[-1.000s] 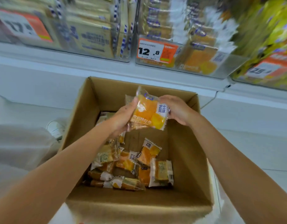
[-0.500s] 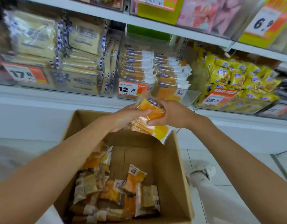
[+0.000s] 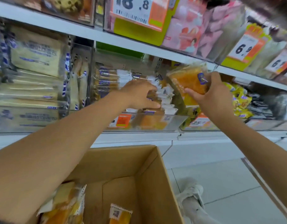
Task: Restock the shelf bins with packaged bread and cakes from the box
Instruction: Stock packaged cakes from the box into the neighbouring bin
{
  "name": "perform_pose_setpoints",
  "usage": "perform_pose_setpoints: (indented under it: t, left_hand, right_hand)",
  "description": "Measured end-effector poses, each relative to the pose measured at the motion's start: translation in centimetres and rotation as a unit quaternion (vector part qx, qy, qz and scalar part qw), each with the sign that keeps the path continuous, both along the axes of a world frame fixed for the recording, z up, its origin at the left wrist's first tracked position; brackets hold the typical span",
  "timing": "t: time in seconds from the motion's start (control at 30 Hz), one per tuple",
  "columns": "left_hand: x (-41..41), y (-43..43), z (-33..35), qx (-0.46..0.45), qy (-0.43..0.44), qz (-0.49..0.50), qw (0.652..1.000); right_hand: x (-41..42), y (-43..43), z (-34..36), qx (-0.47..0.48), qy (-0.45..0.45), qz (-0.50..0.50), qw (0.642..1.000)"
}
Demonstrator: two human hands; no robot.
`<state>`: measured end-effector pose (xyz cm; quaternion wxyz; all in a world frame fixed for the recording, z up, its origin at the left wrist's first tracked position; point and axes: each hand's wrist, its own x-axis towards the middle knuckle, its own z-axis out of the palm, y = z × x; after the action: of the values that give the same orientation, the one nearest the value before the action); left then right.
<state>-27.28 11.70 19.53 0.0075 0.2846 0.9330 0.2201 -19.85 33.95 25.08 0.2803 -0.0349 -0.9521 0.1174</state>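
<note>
Shelf bin (image 3: 176, 122) near full, tight at front edge; R hand (image 3: 215, 97) grips cake pack (image 3: 188, 81) over its right edge; L hand (image 3: 139, 94) among packs (image 3: 107, 78), grip unclear, fingertips hidden.

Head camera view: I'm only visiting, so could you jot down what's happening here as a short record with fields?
Right hand: grips an orange cake packet, raised at the bin's right end
Left hand: reaches into the clear shelf bin, touching the stacked packets; grip unclear
Cardboard box: open, below the shelf, with loose packets inside
</note>
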Motion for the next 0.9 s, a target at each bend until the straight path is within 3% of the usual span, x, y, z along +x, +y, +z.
perform_pose_setpoints:
  t: [0.1, 0.17, 0.33, 0.53, 0.63, 0.73, 0.9]
  left_hand:
    - [-2.0, 0.4, -1.4, -0.083, -0.012, -0.023, 0.996]
    - [-2.5, -0.1, -2.4, -0.070, -0.042, -0.026, 0.996]
    - [-2.0, -0.4, -2.7, -0.062, -0.007, -0.027, 0.998]
    - [-1.8, -0.5, -2.9, -0.055, -0.006, -0.026, 0.998]
    - [-1.9, -0.5, -3.0, -0.055, -0.006, -0.027, 0.998]
    - [-2.0, -0.5, -3.1, -0.046, -0.008, -0.026, 0.999]
    - [-1.9, -0.5, -3.2, -0.043, -0.012, -0.029, 0.999]
  right_hand:
    - [-2.4, -0.6, -0.9, 0.025, -0.027, -0.056, 0.998]
    - [-3.3, -0.9, -2.2, 0.066, -0.069, -0.080, 0.992]
    - [-5.3, -2.4, -3.5, 0.169, -0.164, -0.155, 0.959]
    - [-6.9, -3.0, -2.4, 0.117, -0.245, -0.182, 0.945]
    - [-7.2, -3.1, -2.5, 0.071, -0.219, -0.134, 0.964]
    - [-7.1, -2.9, -3.1, 0.118, -0.160, -0.087, 0.976]
    - [-6.7, -1.8, -1.9, 0.122, -0.207, -0.121, 0.963]
